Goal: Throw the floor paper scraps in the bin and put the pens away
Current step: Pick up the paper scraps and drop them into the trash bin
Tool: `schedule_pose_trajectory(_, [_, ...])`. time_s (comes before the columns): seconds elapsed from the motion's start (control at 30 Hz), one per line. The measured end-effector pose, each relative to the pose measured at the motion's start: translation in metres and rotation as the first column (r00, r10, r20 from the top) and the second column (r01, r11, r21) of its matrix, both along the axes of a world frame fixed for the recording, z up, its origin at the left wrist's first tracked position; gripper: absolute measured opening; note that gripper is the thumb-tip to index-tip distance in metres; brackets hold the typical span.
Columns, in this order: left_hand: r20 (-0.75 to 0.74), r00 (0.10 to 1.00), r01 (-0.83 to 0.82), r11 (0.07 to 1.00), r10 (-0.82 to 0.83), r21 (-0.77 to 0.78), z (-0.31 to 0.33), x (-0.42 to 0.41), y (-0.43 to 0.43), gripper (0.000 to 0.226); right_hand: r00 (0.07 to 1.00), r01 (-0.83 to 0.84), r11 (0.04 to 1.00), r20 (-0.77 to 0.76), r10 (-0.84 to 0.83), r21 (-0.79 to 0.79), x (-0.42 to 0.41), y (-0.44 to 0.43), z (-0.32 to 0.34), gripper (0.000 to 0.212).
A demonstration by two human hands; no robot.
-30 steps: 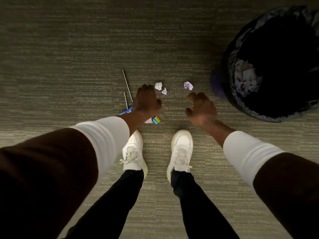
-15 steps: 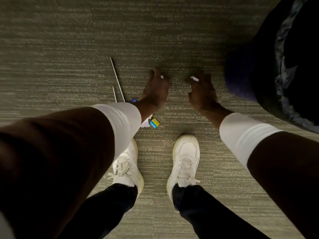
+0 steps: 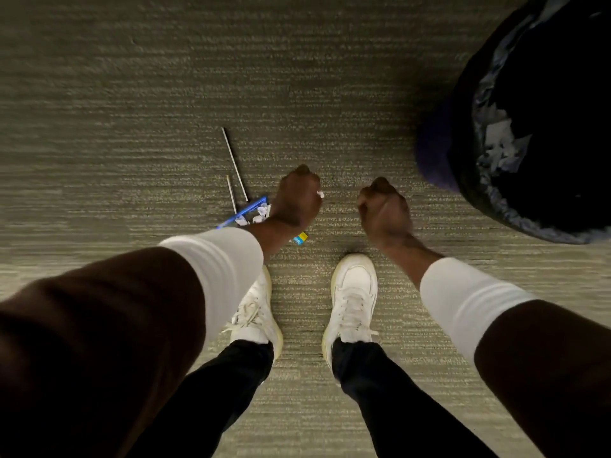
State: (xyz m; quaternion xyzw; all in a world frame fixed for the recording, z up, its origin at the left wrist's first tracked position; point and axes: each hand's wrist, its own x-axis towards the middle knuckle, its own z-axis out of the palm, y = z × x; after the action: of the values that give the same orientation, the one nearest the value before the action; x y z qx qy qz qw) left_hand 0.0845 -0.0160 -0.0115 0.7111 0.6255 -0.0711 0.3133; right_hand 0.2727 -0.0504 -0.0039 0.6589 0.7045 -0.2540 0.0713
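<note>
My left hand (image 3: 296, 196) is a closed fist above the carpet, and a bit of white paper scrap (image 3: 320, 194) shows at its fingers. My right hand (image 3: 383, 209) is also a closed fist; the scrap it closed on earlier is hidden inside. Left of my left wrist, more white scraps (image 3: 259, 215) lie on the carpet beside a blue pen (image 3: 243, 217). Two thin pens lie further out, a dark long one (image 3: 235, 163) and a short pale one (image 3: 231, 196). The black-lined bin (image 3: 535, 120), with paper inside, stands at the upper right.
A small yellow-and-blue item (image 3: 300, 238) lies on the carpet under my left wrist. My two white shoes (image 3: 355, 292) stand just below the hands. Grey-green carpet (image 3: 165, 94) stretches all round.
Both hands reached down to the three scraps in front of my feet, closed on them and have lifted as fists. That patch of carpet now shows no scraps.
</note>
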Motion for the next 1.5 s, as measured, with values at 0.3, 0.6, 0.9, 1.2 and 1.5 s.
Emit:
schedule_pose_trajectory(0.3, [0.278,0.919,-0.301,0.953,0.279,0.039,0.137,0.062,0.016,0.006,0.966,0.234,0.96,-0.151,-0.21,0.157,0.016,0.001,0.144,0.015])
schedule_pose_trajectory(0.6, [0.51,0.819,-0.386,0.91,0.261,0.154,0.214,0.158,0.019,0.005,0.837,0.546,0.767,-0.192,-0.512,0.336,0.107,0.013,0.216,0.028])
schedule_pose_trajectory(0.9, [0.532,0.842,-0.124,0.992,0.086,0.037,0.212,0.204,0.016,0.056,0.62,0.784,0.565,-0.268,-0.738,0.259,0.153,0.015,0.204,0.035])
schedule_pose_trajectory(1.2, [0.34,0.917,-0.192,0.978,0.21,-0.086,0.193,0.121,-0.036,0.015,0.823,0.556,0.812,-0.254,-0.508,0.18,0.09,-0.03,0.193,0.018])
schedule_pose_trajectory(1.5, [0.065,0.974,-0.2,0.958,0.217,-0.206,0.142,-0.018,-0.073,0.02,0.951,0.223,0.931,-0.145,-0.273,-0.29,-0.015,-0.04,0.152,0.055])
